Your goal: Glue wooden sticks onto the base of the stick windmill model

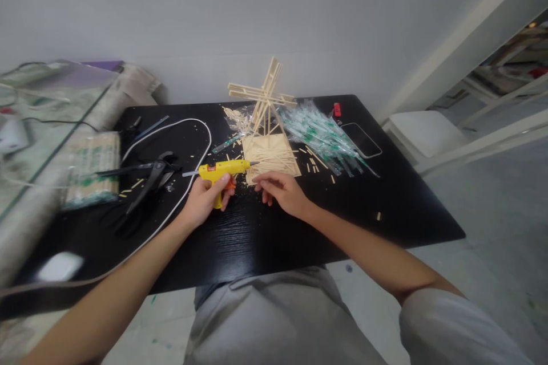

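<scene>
My left hand [206, 199] is wrapped round the handle of a yellow hot glue gun [225, 167], whose nozzle points right over a square base of wooden sticks [280, 166]. A glue stick pokes out of the gun's back end. My right hand [280, 191] is beside the nozzle at the base's front edge, fingers curled with thumb and forefinger close together; whatever is between them is too small to make out. Behind the base rises a windmill-like model of thin sticks [268, 100] with crossed blades. Loose sticks lie across the base.
Green-and-white wrappers [321, 131] and a phone-like dark slab [362, 140] lie to the right. Black-handled cutters [149, 182] and a packet of wrapped chopsticks [94, 165] are on the left. A white cable [209, 134] loops over the black table [406, 205]. A white stool [426, 131] stands beyond.
</scene>
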`<state>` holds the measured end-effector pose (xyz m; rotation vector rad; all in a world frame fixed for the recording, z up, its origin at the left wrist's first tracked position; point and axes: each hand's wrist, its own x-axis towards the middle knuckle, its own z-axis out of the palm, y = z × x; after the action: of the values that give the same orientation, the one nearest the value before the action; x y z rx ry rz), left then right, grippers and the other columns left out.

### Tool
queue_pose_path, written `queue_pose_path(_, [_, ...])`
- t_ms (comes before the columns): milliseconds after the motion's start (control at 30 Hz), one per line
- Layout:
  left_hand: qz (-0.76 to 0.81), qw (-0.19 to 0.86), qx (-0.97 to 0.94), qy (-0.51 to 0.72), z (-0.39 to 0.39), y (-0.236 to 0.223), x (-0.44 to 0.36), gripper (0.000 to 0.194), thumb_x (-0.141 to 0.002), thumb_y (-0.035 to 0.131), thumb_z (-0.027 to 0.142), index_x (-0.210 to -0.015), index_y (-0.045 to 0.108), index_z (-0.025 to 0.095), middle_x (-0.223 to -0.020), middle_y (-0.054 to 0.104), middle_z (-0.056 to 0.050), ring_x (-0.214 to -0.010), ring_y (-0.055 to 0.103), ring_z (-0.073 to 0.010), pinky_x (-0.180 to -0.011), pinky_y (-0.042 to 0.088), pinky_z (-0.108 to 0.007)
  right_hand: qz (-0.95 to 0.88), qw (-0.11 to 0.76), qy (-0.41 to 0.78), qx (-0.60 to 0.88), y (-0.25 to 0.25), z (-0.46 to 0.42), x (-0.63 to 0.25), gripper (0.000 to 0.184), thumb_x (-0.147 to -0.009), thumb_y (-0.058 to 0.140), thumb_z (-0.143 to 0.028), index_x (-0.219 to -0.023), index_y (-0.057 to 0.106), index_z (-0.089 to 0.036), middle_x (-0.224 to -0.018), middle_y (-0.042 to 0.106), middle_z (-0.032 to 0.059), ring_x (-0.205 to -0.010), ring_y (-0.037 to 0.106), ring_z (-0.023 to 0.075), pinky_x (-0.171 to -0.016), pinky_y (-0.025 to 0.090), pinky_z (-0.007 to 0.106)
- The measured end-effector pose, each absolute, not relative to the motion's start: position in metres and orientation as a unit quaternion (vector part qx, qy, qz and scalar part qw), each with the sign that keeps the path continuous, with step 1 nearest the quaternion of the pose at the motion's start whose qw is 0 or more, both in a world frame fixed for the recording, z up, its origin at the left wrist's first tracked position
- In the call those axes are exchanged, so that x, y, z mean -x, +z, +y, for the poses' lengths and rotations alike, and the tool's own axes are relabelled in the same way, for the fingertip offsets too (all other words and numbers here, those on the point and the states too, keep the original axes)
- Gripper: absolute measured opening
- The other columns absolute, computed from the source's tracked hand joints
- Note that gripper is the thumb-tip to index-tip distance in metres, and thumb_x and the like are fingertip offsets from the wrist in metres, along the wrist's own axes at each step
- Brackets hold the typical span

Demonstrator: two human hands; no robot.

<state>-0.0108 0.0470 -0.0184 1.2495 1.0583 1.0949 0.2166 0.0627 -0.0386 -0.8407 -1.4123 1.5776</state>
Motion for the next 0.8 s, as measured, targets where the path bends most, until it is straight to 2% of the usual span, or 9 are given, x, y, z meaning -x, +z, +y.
queue_pose_path(67, [0.450,0.552,-0.527,0.463,0.047,-0.018,0.010,0.053,-0.084,0.074,0.066,-0.087,0.067,0.013,-0.063,0.064,0.000,-0.038,0.052,-0.0086,-0.037,0.041,-0.022,-0.559,0.435,0.621,0.336,-0.038,0.064,-0.219,0.037,-0.092,0.069,-0.054,-0.106,0.066,-0.020,-0.091,0.075,0.0038,-0.057,0.064,0.0100,-0.047,0.050,0.021])
queue_pose_path(167, [0.459,0.549,-0.524,0.463,0.046,-0.016,0.009,0.055,-0.082,0.076,0.067,-0.085,0.067,0.013,-0.062,0.063,0.000,-0.038,0.051,-0.0083,-0.037,0.041,-0.022,-0.544,0.473,0.604,0.340,-0.038,0.065,-0.220,0.036,-0.096,0.065,-0.053,-0.114,0.049,-0.026,-0.096,0.078,0.0019,-0.056,0.067,0.0110,-0.047,0.052,0.021])
queue_pose_path(267, [0.464,0.542,-0.525,0.464,0.046,-0.014,0.009,0.055,-0.081,0.076,0.068,-0.084,0.067,0.013,-0.062,0.062,0.000,-0.039,0.051,-0.0086,-0.037,0.043,-0.022,-0.538,0.481,0.601,0.344,-0.041,0.065,-0.219,0.039,-0.096,0.064,-0.056,-0.109,0.041,-0.027,-0.100,0.079,0.0034,-0.055,0.069,0.0121,-0.045,0.051,0.021])
queue_pose_path(433, [0.476,0.514,-0.542,0.464,0.045,-0.016,0.009,0.056,-0.079,0.077,0.068,-0.082,0.068,0.013,-0.062,0.062,0.000,-0.040,0.052,-0.0090,-0.038,0.043,-0.022,-0.558,0.440,0.613,0.345,-0.041,0.063,-0.217,0.039,-0.098,0.060,-0.060,-0.095,0.046,-0.024,-0.090,0.079,0.0044,-0.054,0.070,0.0124,-0.042,0.048,0.019])
queue_pose_path(633, [0.494,0.463,-0.585,0.447,0.043,-0.028,0.014,0.050,-0.084,0.074,0.064,-0.075,0.068,0.016,-0.059,0.062,-0.002,-0.046,0.054,-0.0111,-0.043,0.045,-0.023,-0.583,0.434,0.592,0.348,-0.037,0.058,-0.217,0.040,-0.097,0.061,-0.061,-0.092,0.056,-0.021,-0.079,0.075,0.0021,-0.052,0.065,0.0109,-0.043,0.047,0.019])
queue_pose_path(800, [0.496,0.449,-0.599,0.439,0.041,-0.029,0.015,0.042,-0.083,0.078,0.057,-0.080,0.066,0.017,-0.061,0.064,0.000,-0.047,0.055,-0.0120,-0.046,0.045,-0.023,-0.595,0.426,0.582,0.355,-0.035,0.058,-0.216,0.040,-0.097,0.061,-0.060,-0.092,0.061,-0.020,-0.077,0.072,0.0013,-0.051,0.063,0.0098,-0.043,0.047,0.019])
